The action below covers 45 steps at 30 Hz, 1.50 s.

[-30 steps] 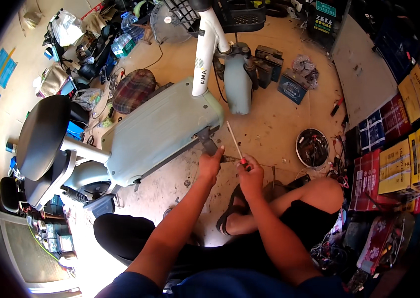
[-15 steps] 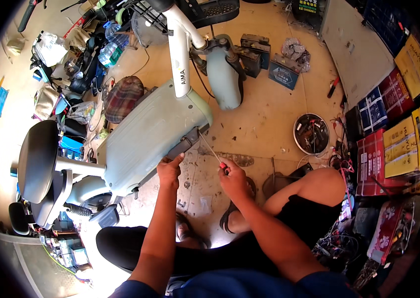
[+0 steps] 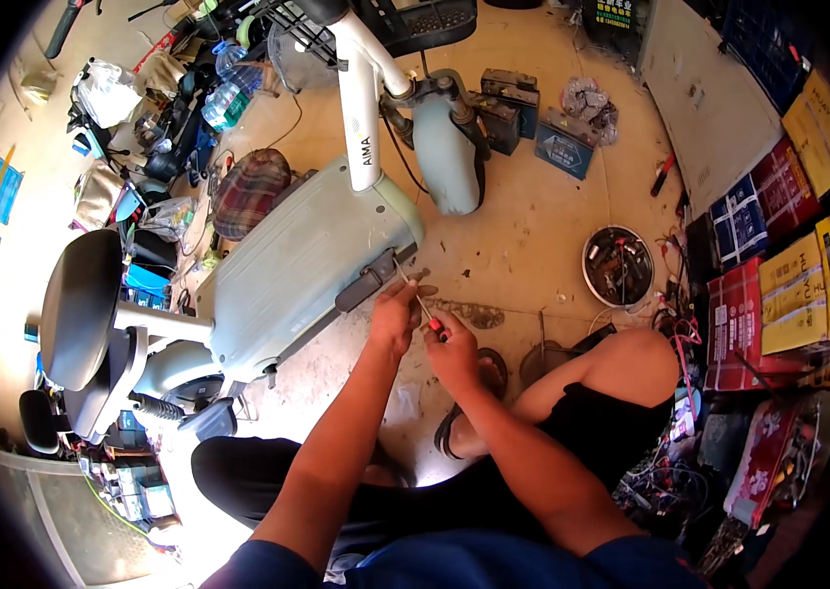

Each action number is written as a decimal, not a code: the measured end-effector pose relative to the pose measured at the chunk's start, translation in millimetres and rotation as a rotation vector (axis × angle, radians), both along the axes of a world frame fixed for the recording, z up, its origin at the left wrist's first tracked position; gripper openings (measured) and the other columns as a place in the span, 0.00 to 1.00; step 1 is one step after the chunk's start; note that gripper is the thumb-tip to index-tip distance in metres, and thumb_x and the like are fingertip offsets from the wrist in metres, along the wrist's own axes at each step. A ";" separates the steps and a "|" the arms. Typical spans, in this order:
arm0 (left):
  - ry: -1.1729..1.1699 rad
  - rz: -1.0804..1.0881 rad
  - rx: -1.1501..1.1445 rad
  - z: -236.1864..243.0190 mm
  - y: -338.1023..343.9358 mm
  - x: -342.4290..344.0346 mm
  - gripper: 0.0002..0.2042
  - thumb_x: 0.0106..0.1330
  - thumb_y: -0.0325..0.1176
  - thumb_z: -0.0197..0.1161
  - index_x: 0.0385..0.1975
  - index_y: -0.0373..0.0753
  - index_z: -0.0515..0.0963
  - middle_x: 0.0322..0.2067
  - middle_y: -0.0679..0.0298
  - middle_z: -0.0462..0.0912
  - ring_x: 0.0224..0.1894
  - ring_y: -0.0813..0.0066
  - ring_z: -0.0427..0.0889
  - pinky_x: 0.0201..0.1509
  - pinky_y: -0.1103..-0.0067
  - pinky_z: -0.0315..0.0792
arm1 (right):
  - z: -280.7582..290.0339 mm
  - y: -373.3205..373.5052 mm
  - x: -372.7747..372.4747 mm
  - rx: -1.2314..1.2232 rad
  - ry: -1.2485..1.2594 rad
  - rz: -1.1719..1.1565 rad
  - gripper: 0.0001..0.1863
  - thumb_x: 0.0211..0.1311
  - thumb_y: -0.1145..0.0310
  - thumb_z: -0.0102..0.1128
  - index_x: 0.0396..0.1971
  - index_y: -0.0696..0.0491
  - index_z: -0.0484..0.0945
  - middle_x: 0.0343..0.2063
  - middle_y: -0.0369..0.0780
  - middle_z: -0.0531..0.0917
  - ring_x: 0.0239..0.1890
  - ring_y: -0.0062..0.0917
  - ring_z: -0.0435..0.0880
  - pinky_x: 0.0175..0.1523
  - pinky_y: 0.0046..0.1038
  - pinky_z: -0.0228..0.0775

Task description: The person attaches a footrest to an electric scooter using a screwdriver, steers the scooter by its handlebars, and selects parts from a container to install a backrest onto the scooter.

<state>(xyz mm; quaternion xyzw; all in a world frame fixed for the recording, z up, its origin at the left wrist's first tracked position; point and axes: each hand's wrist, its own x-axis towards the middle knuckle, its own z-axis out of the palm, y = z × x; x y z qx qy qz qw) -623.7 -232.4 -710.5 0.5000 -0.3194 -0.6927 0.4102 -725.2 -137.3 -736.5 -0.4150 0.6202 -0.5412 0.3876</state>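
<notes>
A pale green electric scooter (image 3: 287, 265) stands at an angle before me, with its white steering column toward the far side. On the near edge of its floorboard is a dark grey folding footrest (image 3: 366, 282). My right hand (image 3: 452, 353) is closed round the red handle of a screwdriver (image 3: 415, 292). The shaft points up and left, its tip at the right end of the footrest. My left hand (image 3: 394, 319) is closed at the shaft, its fingers pinching it just above the handle; the fingertips are partly hidden.
Dark batteries (image 3: 564, 142) stand beyond the front wheel. A metal bowl (image 3: 618, 267) of small parts sits on the floor to the right. Stacked cartons (image 3: 793, 304) line the right side. A plaid cushion (image 3: 251, 193) and clutter lie past the scooter. My knee (image 3: 646, 363) is close by.
My left hand has left the footrest's near end and moved right and up to the screwdriver's shaft. The right hand stays on the handle, shifted slightly.
</notes>
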 end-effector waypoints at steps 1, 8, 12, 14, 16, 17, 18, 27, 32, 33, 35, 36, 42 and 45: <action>0.002 -0.003 0.022 -1.0 -1.9 0.2 0.18 0.79 0.34 0.54 0.62 0.32 0.73 0.41 0.55 0.88 0.16 0.81 0.64 0.20 0.83 0.57 | -5.7 -1.4 -1.5 -0.019 -0.039 0.006 0.19 0.61 0.75 0.64 0.54 0.55 0.82 0.36 0.49 0.87 0.37 0.37 0.88 0.44 0.31 0.79; 0.085 0.039 0.050 -4.8 -0.4 -0.3 0.16 0.78 0.32 0.55 0.59 0.32 0.74 0.37 0.57 0.87 0.16 0.81 0.64 0.20 0.82 0.57 | 6.7 -1.3 -11.6 -0.074 0.231 0.074 0.22 0.58 0.78 0.63 0.55 0.52 0.81 0.33 0.47 0.85 0.35 0.39 0.85 0.42 0.37 0.78; 0.159 0.068 0.041 -4.9 -5.9 -1.1 0.18 0.79 0.34 0.53 0.60 0.29 0.75 0.37 0.56 0.86 0.17 0.81 0.64 0.20 0.82 0.57 | 9.7 -11.7 -26.1 -0.280 0.891 0.095 0.24 0.60 0.76 0.64 0.59 0.54 0.78 0.35 0.46 0.85 0.33 0.38 0.83 0.40 0.34 0.76; 0.223 0.030 0.062 -5.7 -8.9 -2.9 0.19 0.80 0.37 0.53 0.62 0.29 0.73 0.39 0.56 0.86 0.17 0.80 0.64 0.20 0.82 0.57 | 14.2 -18.0 -32.7 -0.376 0.987 0.027 0.21 0.59 0.77 0.65 0.54 0.56 0.81 0.32 0.46 0.86 0.32 0.38 0.84 0.38 0.35 0.78; 0.165 0.031 0.035 -5.8 -6.2 0.9 0.19 0.80 0.39 0.52 0.59 0.30 0.76 0.37 0.56 0.86 0.17 0.80 0.65 0.20 0.81 0.57 | 21.1 -16.5 -22.2 -0.203 0.613 0.031 0.19 0.60 0.75 0.67 0.52 0.58 0.82 0.30 0.45 0.85 0.29 0.33 0.83 0.37 0.32 0.76; 0.101 0.010 0.018 -7.4 -3.3 0.3 0.19 0.80 0.41 0.52 0.56 0.31 0.78 0.36 0.56 0.86 0.17 0.80 0.67 0.20 0.80 0.57 | 23.5 -15.4 -20.3 -0.011 0.239 0.015 0.17 0.61 0.74 0.68 0.50 0.61 0.84 0.27 0.44 0.85 0.26 0.28 0.82 0.35 0.29 0.75; 0.113 0.020 0.015 -9.5 -0.5 0.1 0.19 0.80 0.41 0.52 0.56 0.31 0.78 0.36 0.56 0.86 0.17 0.80 0.67 0.20 0.80 0.57 | 21.1 -17.7 -21.8 -0.014 0.251 0.025 0.17 0.61 0.74 0.68 0.50 0.61 0.84 0.27 0.44 0.85 0.26 0.28 0.82 0.35 0.29 0.75; -0.274 -0.305 -0.139 -104.5 84.5 1.9 0.20 0.77 0.44 0.53 0.55 0.35 0.82 0.47 0.48 0.88 0.52 0.49 0.84 0.56 0.64 0.74 | 27.5 -26.3 -27.6 0.088 0.031 0.107 0.13 0.65 0.68 0.68 0.44 0.60 0.87 0.24 0.36 0.83 0.25 0.17 0.77 0.33 0.25 0.71; -0.394 -0.244 -0.491 -92.8 89.0 -7.4 0.23 0.70 0.47 0.61 0.56 0.37 0.81 0.50 0.48 0.86 0.57 0.45 0.82 0.60 0.64 0.74 | 52.5 -34.3 -20.0 0.147 0.890 0.301 0.20 0.61 0.71 0.60 0.52 0.59 0.84 0.38 0.48 0.88 0.42 0.43 0.86 0.53 0.39 0.77; -0.512 -0.284 -0.593 -91.1 86.0 -9.2 0.24 0.66 0.49 0.64 0.54 0.38 0.82 0.49 0.47 0.86 0.57 0.46 0.82 0.60 0.63 0.74 | 44.9 -33.2 -13.0 0.146 0.895 0.296 0.20 0.61 0.71 0.60 0.52 0.59 0.84 0.38 0.48 0.88 0.42 0.43 0.86 0.53 0.39 0.77; -0.492 -0.291 -0.609 -89.4 75.8 -9.5 0.24 0.66 0.48 0.65 0.55 0.38 0.81 0.50 0.48 0.86 0.57 0.47 0.81 0.61 0.63 0.73 | 29.7 -26.8 4.9 0.084 1.110 0.266 0.22 0.59 0.73 0.58 0.53 0.60 0.82 0.38 0.48 0.87 0.42 0.43 0.86 0.56 0.40 0.76; -0.463 -0.297 -0.623 -89.2 72.4 -9.9 0.24 0.66 0.47 0.65 0.56 0.38 0.81 0.51 0.48 0.85 0.58 0.47 0.81 0.62 0.63 0.72 | 29.6 -25.5 9.2 0.065 1.151 0.233 0.21 0.56 0.71 0.61 0.51 0.61 0.80 0.40 0.47 0.86 0.43 0.39 0.86 0.48 0.37 0.81; -0.200 -0.405 -0.686 -81.3 63.6 -11.8 0.25 0.63 0.41 0.70 0.60 0.39 0.78 0.57 0.51 0.80 0.64 0.53 0.75 0.69 0.63 0.67 | 37.7 -36.7 5.6 0.183 1.089 0.306 0.15 0.57 0.71 0.60 0.44 0.59 0.82 0.36 0.46 0.88 0.40 0.37 0.89 0.43 0.34 0.82; -0.063 -0.461 -0.702 -72.7 59.5 -13.9 0.27 0.62 0.37 0.72 0.62 0.40 0.76 0.60 0.53 0.77 0.66 0.56 0.72 0.72 0.63 0.64 | 47.8 -41.5 4.4 0.224 1.120 0.336 0.11 0.58 0.71 0.59 0.39 0.57 0.83 0.31 0.44 0.89 0.35 0.37 0.91 0.39 0.34 0.82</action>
